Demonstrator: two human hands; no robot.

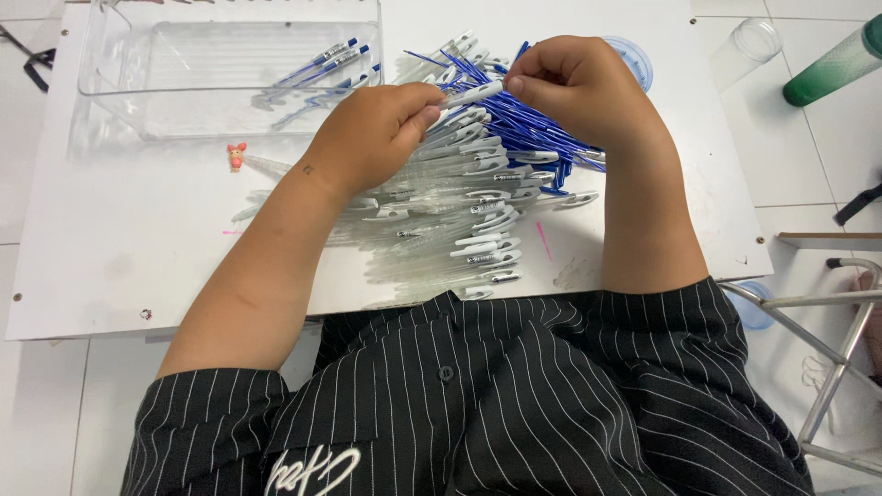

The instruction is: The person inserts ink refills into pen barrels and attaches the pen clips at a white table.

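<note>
Above the pile of pen parts [459, 211], both hands (left hand [372, 138], right hand [574, 87]) pinch one white pen [473, 94], fingers closed.

The scene is bright and evenly lit, with soft, faint shadows under the forearms on the flat white counter [119, 248]. The clear plastic rectangular tray [119, 83] shows mild glare. Focus is sharp; the edges seem slightly bent, perhaps by a wide lens.

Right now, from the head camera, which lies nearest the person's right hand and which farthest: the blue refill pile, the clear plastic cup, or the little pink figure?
From the right hand:
1. Blue refill pile, directly under it.
2. Clear plastic cup, off to its right.
3. Little pink figure, far left, beyond the left hand.
</note>
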